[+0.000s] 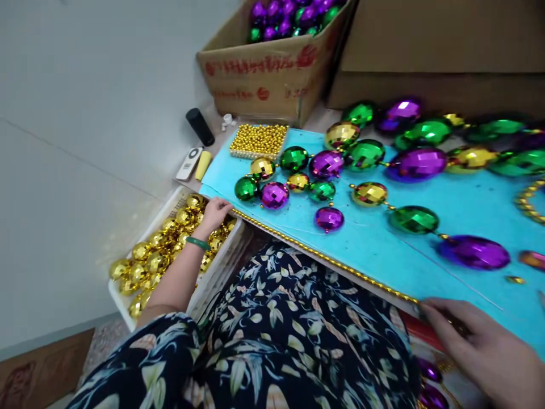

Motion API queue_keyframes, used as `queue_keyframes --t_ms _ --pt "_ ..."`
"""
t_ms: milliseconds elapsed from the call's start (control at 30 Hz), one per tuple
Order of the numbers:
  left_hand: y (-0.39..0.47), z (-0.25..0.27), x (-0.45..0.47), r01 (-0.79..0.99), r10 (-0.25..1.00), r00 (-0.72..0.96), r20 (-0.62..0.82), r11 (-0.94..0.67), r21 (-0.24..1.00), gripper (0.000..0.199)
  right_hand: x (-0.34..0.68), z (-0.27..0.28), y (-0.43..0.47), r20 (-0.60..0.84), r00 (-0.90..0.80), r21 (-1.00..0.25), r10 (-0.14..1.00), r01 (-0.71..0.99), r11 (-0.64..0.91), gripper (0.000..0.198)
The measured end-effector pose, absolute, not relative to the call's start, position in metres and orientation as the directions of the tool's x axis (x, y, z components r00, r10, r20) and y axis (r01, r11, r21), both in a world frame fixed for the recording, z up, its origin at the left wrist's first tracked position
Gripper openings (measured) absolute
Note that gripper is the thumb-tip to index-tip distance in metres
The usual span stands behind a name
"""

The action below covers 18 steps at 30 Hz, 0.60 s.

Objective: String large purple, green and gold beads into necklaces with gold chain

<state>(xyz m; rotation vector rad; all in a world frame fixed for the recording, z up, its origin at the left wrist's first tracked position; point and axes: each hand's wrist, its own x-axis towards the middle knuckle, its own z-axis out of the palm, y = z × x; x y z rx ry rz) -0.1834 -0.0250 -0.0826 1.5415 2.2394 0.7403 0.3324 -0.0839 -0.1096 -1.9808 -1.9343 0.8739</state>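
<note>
In the head view, a string of gold beads (pixel 323 255) lies long and straight by the near edge of the blue sheet (pixel 370 244). The left hand (pixel 216 213) pinches one end; the right hand (pixel 481 341) pinches it farther right, both equally close.

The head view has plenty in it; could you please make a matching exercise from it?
Things:
1. Thin gold bead strand
2. Heaped faceted gold balls
3. Heaped purple and green balls
4. Smooth green bangle

Places:
A. In the red-printed brown cardboard box
B. Around the left wrist
C. Between left hand and right hand
D. In the white plastic basket

Pairs: 1-C; 2-D; 3-A; 4-B
</note>
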Motion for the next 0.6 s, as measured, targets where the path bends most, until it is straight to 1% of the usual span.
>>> queue_keyframes --t_ms 100,233,367,467,567,600 --pt "-0.026 -0.084 -0.183 0.740 0.933 -0.359 0.013 0.276 0.614 0.011 0.336 -0.112 -0.086 -0.235 -0.036 -0.549 0.971 0.830 -0.102 0.014" --pt "-0.025 -0.085 -0.180 0.724 0.928 -0.373 0.010 0.284 0.629 0.011 0.335 -0.116 -0.088 -0.137 -0.063 -0.499 0.989 0.866 -0.014 0.020" --pt "-0.024 -0.083 -0.178 0.737 0.915 -0.403 0.026 0.307 0.603 0.011 0.330 -0.116 -0.083 -0.089 -0.117 -0.484 0.989 0.873 0.059 0.022" --pt "-0.023 -0.079 -0.175 0.751 0.913 -0.407 0.020 0.322 0.577 0.010 0.321 -0.107 -0.080 -0.096 -0.095 -0.459 0.991 0.888 0.041 0.020" --pt "-0.027 -0.075 -0.170 0.754 0.919 -0.394 -0.010 0.329 0.568 0.009 0.307 -0.087 -0.086 -0.140 -0.069 -0.433 0.988 0.902 0.002 0.020" --pt "-0.029 -0.076 -0.170 0.753 0.922 -0.385 -0.023 0.329 0.570 0.010 0.302 -0.082 -0.088 -0.162 -0.099 -0.444 0.982 0.896 0.017 0.021"
